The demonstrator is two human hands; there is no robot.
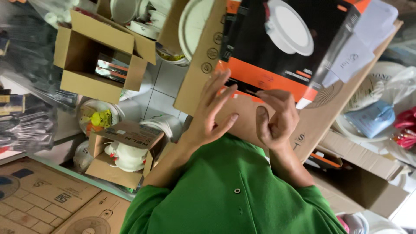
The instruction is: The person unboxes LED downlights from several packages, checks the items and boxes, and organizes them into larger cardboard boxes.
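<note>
Cardboard box (pixel 242 117) edge, left hand (pixel 212 117) touching, right hand (pixel 277 119) pinching, clutter close around.

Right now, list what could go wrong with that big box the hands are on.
1. Only the fingertips of the left hand and the right hand touch the large cardboard box, so it might slip.
2. If it drops, it could hit the open carton of white fittings below.

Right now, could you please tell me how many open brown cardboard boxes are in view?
2, perhaps more hidden in the clutter. One open brown cardboard box sits upper left, holding flat packets. Another lies lower left, holding round white fittings.
</note>
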